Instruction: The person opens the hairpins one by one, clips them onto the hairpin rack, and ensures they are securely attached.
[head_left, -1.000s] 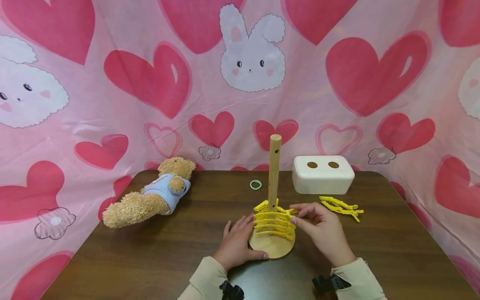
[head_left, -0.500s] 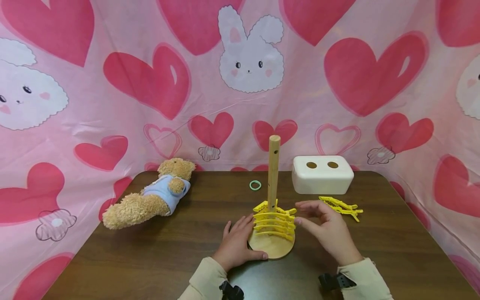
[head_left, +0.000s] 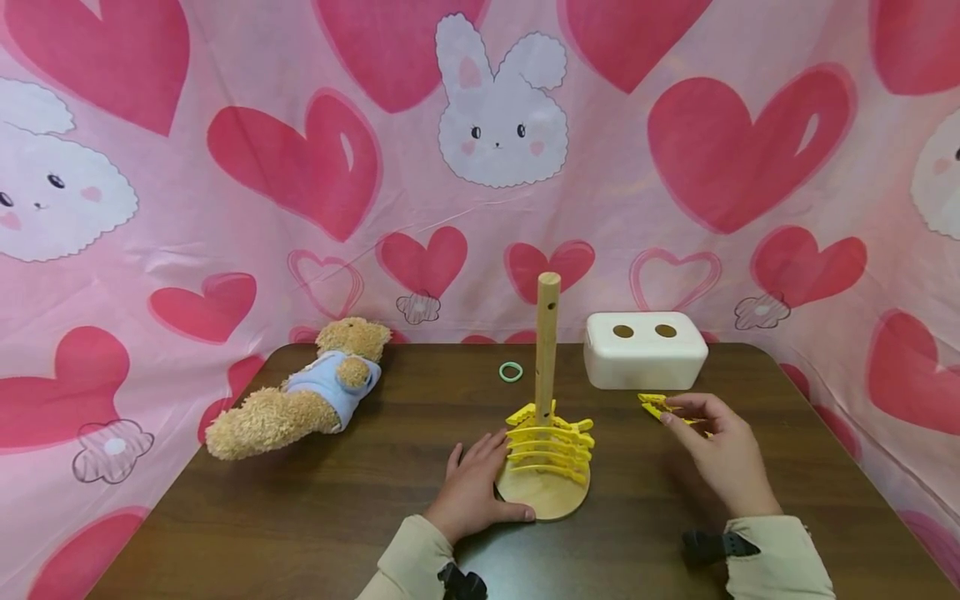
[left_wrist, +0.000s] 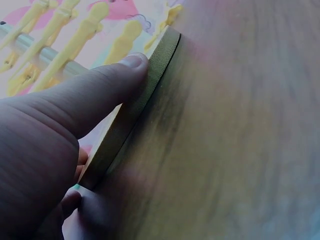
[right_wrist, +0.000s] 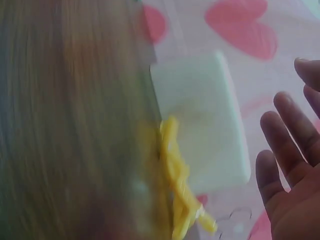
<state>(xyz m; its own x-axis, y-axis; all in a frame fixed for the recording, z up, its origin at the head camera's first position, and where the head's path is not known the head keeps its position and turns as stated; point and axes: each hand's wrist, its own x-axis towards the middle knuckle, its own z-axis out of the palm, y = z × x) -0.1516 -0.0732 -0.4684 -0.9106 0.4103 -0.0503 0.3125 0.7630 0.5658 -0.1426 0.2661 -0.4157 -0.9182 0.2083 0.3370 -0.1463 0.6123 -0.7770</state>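
Around the left edge of a wooden stand's round base (head_left: 553, 505), my left hand (head_left: 474, 492) holds the stand, its thumb along the front rim. Several yellow hair clips (head_left: 543, 455) are on the lower part of the upright wooden post (head_left: 547, 350). My right hand (head_left: 723, 462) hovers at the loose yellow hair clips (head_left: 651, 402) on the right of the table and partly covers them. In the right wrist view, its fingers (right_wrist: 295, 135) are spread apart from the clips (right_wrist: 174, 175), with nothing between them.
Behind the loose clips stands a white box (head_left: 645, 367) with two round holes on top. A mint-green ring (head_left: 511, 372) lies behind the post. A teddy bear (head_left: 326, 387) in a blue shirt lies at the left of the brown table (head_left: 315, 517).
My right hand has let go of a clip on the post and moved right to the loose clips. The left hand has stayed at the base.
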